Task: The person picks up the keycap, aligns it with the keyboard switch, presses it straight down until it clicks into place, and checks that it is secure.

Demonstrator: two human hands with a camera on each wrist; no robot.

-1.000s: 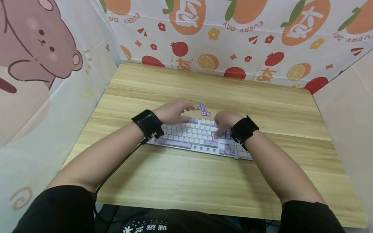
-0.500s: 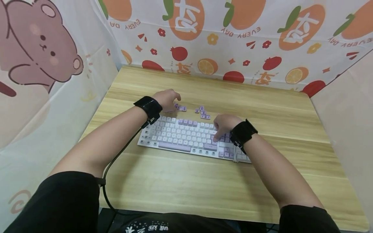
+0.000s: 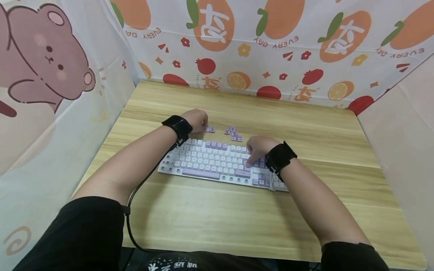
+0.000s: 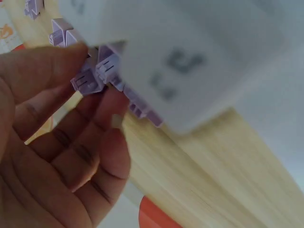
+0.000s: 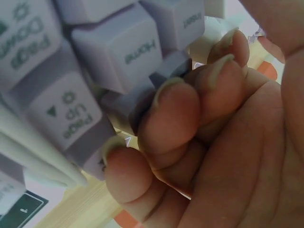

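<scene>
A white and lavender keyboard (image 3: 200,173) lies across the middle of the table. Beyond its back edge, my left hand (image 3: 196,119) reaches down to loose purple keycaps. In the left wrist view, its thumb and fingers pinch a purple keycap (image 4: 88,80), with more keycaps (image 4: 142,110) lined up beside it. White keys of the keyboard loom blurred close to that camera. My right hand (image 3: 260,146) grips the keyboard's right part, thumb over the keys. Its fingertips (image 5: 168,116) curl against the side by the Home key (image 5: 124,52) and Page Up key (image 5: 64,111).
Several more purple keycaps (image 3: 234,134) lie in a small group behind the keyboard's middle. A white cable tie or cord (image 3: 272,182) wraps the keyboard near its right end. Printed cloth walls (image 3: 291,45) stand at the table's (image 3: 203,218) back and sides. A black cable (image 3: 130,222) hangs from the left wrist.
My left hand has moved from above the keyboard back and left to the loose keycaps, and its fingers have closed in there. My right hand has stayed on the keyboard.
</scene>
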